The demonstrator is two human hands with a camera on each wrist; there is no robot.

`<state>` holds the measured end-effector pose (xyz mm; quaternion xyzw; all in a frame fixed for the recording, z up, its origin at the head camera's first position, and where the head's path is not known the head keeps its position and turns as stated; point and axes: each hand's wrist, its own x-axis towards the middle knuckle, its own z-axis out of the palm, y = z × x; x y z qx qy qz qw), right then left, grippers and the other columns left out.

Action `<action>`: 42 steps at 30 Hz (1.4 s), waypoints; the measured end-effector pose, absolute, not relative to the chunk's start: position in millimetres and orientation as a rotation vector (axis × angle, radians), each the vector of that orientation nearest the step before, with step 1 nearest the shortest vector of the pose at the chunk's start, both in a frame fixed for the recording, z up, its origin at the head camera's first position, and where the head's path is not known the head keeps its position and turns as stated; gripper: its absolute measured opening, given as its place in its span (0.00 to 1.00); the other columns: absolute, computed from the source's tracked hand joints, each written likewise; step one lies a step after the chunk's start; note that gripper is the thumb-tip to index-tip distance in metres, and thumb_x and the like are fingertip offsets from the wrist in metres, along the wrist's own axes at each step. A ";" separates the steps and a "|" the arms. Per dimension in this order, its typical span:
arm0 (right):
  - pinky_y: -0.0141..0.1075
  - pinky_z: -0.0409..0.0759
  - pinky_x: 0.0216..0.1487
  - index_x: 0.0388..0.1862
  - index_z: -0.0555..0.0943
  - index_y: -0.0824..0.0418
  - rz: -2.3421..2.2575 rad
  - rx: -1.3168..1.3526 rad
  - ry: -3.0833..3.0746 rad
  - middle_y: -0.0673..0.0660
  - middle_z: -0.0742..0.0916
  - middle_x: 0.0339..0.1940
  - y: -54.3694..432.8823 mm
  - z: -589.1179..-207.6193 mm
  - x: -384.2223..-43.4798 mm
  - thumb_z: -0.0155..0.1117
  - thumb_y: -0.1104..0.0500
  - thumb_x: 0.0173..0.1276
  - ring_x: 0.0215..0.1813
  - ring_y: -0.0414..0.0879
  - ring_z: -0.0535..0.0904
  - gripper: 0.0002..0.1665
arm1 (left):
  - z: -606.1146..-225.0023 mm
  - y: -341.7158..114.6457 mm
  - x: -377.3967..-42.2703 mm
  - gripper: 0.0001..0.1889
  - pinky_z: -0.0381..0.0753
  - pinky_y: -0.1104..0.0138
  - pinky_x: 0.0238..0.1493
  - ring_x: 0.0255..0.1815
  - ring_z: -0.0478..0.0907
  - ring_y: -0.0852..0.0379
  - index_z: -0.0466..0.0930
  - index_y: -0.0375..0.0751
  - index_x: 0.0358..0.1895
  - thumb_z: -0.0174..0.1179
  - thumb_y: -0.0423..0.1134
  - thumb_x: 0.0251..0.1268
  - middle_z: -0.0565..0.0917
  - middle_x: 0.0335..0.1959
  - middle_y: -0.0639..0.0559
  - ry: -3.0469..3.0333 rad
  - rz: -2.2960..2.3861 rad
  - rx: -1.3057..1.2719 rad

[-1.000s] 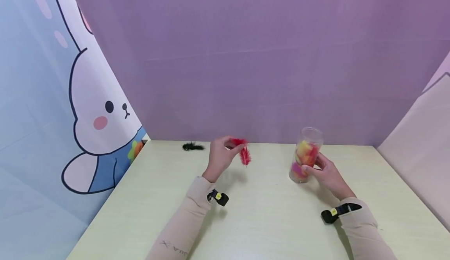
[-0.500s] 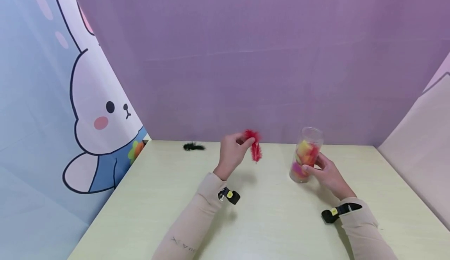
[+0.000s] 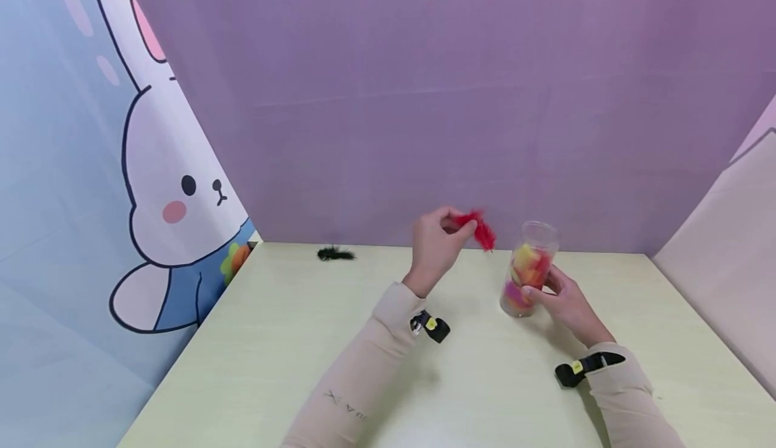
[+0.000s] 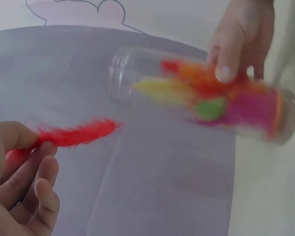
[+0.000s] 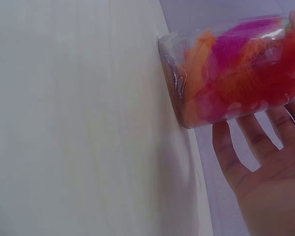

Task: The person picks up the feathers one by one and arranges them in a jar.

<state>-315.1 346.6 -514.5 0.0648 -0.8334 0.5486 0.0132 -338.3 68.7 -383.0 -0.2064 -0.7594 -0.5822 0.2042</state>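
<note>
Between thumb and forefinger my left hand (image 3: 438, 244) pinches a fluffy red feather (image 3: 483, 234), raised above the table left of the jar. The left wrist view shows the feather (image 4: 83, 133) pointing toward the mouth of a clear jar (image 4: 123, 73). My right hand (image 3: 570, 303) grips this jar (image 3: 538, 234) around its lower side. It stands on the table, tilted slightly, with its top uncovered. Orange, yellow, green, red and magenta feathers (image 5: 246, 69) fill its lower part. A dark green feather (image 3: 336, 254) lies alone at the table's back left.
The pale table (image 3: 291, 340) ends at the back against a purple cloth (image 3: 388, 111). To the left hangs a blue cloth with a printed rabbit (image 3: 176, 185). A whitish cloth (image 3: 733, 252) borders the right side.
My left hand has carried the red feather rightward and a little up, closer to the jar's mouth. The right hand and the jar have stayed nearly in place.
</note>
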 end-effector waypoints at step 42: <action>0.71 0.61 0.72 0.83 0.55 0.57 1.746 0.210 -2.569 0.68 0.69 0.77 340.7 -514.4 -313.9 0.66 0.44 0.73 0.78 0.67 0.61 0.48 | -386.7 145.1 -341.4 0.08 0.66 0.80 0.25 0.23 0.72 0.74 0.89 0.51 0.41 0.67 0.48 0.69 0.90 0.30 0.61 -2.259 -1.189 -0.556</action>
